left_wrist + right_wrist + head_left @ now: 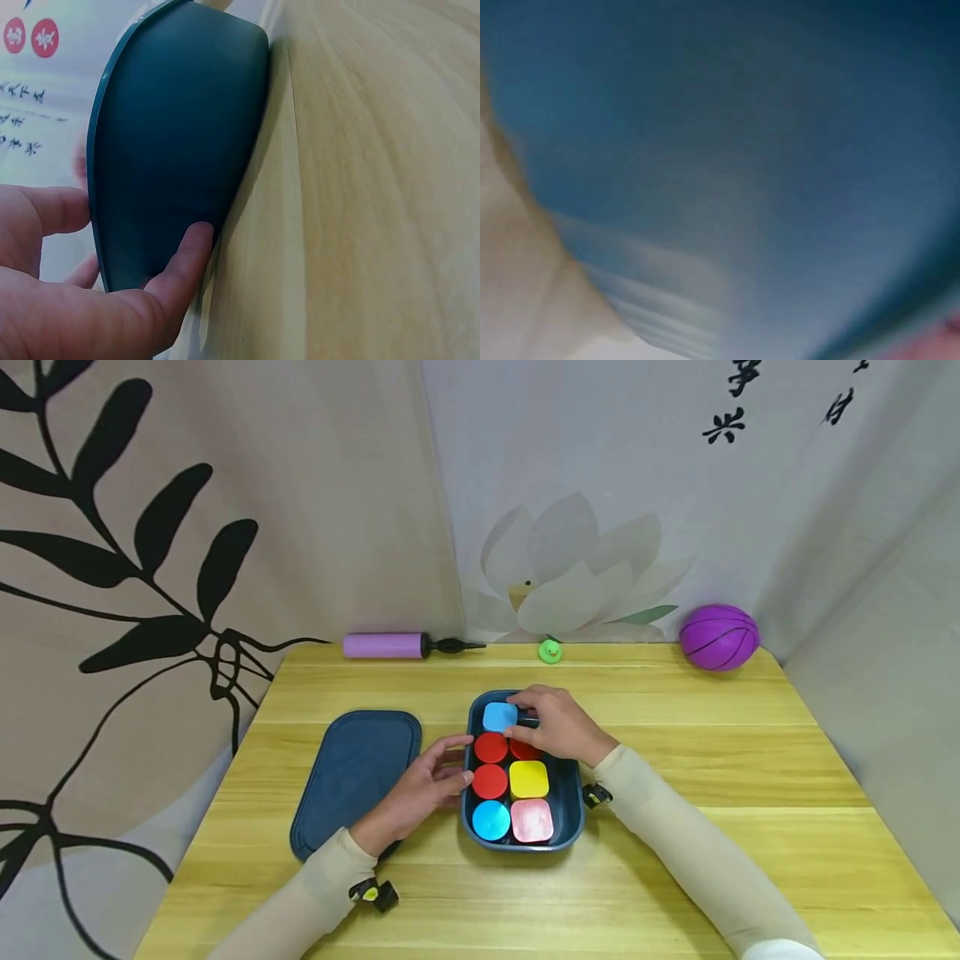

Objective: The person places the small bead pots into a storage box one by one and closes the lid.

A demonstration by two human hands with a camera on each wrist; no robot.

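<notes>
On the table sits a dark blue box (567, 810). In it are a light blue square block (499, 717), several red round blocks (490, 782), a yellow square block (529, 779), a blue round block (491, 821) and a pink square block (532, 821). My right hand (561, 727) reaches over the far right part of the box and pinches the light blue square block. With loosely bent fingers, my left hand (420, 789) touches the box's left side; the left wrist view has its thumb (187, 259) against the outer wall. The right wrist view is mostly blurred blue wall.
A dark blue lid (352, 777) lies left of the box, partly under my left forearm. Along the table's back edge are a purple pump (384, 645), a small green duck (550, 651) and a purple ball (720, 637), with cloth hanging behind.
</notes>
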